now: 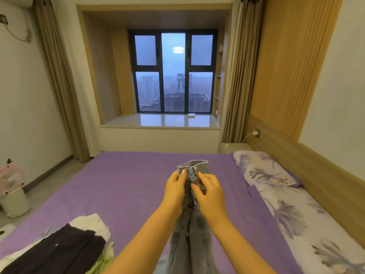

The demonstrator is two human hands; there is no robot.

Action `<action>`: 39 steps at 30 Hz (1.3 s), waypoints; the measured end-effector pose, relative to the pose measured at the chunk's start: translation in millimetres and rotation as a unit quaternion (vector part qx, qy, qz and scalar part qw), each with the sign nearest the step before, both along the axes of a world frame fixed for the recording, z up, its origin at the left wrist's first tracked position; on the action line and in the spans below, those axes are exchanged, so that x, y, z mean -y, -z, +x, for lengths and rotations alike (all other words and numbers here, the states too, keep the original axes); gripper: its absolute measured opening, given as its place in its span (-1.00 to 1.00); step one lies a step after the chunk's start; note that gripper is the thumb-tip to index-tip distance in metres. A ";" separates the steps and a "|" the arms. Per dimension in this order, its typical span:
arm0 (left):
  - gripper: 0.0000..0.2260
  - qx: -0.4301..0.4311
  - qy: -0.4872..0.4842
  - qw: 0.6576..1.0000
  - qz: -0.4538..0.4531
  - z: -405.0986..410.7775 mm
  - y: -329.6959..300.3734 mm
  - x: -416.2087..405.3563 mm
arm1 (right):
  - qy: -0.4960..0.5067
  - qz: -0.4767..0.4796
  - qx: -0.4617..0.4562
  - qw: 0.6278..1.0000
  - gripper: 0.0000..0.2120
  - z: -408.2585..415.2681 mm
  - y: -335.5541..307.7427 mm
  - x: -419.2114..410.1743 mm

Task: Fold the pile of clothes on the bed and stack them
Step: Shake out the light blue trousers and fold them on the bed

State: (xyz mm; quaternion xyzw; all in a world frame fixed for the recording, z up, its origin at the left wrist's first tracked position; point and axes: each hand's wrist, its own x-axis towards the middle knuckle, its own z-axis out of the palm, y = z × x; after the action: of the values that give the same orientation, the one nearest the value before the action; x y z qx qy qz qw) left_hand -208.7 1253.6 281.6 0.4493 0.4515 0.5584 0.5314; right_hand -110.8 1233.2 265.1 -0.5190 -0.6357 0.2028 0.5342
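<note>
A pair of grey-blue jeans [189, 240] hangs lengthwise above the purple bed [122, 184], legs trailing toward me and the waistband lifted at the far end. My left hand [175, 184] pinches the waistband on its left side, thumb on top. My right hand [209, 190] grips the waistband on the right, fingers curled into the denim. A stack of clothes [65, 248] lies at the bed's near left corner: a dark garment on top, white and pale green pieces beneath.
A floral pillow [266, 171] and a floral duvet [316, 224] run along the bed's right side against the wooden headboard. A bin with a pink fan [11, 190] stands on the floor at left. The window bay lies beyond the bed.
</note>
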 end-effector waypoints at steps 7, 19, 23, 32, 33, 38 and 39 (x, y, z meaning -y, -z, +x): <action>-0.62 -0.015 -0.003 0.999 0.034 -7.1 -12.7 2.7 | -0.223 -0.036 -0.048 0.973 -0.51 -0.4 -2.5 7.5; -0.76 0.101 0.091 0.987 0.090 -58.2 -82.4 -1.6 | -0.257 -0.095 -0.227 0.935 -0.28 66.1 -20.6 -24.9; -0.70 0.142 0.074 0.984 0.073 -86.4 -83.6 -2.8 | -0.255 -0.132 -0.198 0.937 -0.46 55.2 -18.0 -17.1; -0.55 -0.293 -0.236 0.914 0.153 -125.7 -56.1 18.4 | -0.175 -0.062 -0.065 0.981 -0.83 -4.6 -37.7 -9.4; -0.57 -0.340 -0.234 0.878 0.241 -122.8 -59.1 23.1 | -0.181 -0.067 -0.039 0.980 -0.82 -12.3 -36.6 -8.7; -0.73 -0.533 -0.096 0.766 0.346 -87.7 -53.6 23.1 | -0.182 -0.106 -0.022 0.977 -0.64 -43.8 -23.8 0.0; -0.72 -0.581 -0.082 0.742 0.325 -86.3 -45.9 20.4 | -0.184 -0.111 -0.032 0.976 -0.62 -46.1 -21.2 2.4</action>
State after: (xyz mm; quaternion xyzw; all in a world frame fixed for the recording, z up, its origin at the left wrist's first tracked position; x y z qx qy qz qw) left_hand -295.0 1233.2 327.4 0.7932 0.4988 0.3440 -0.0602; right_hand -156.9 1230.8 286.3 -0.4422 -0.6766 0.3835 0.4467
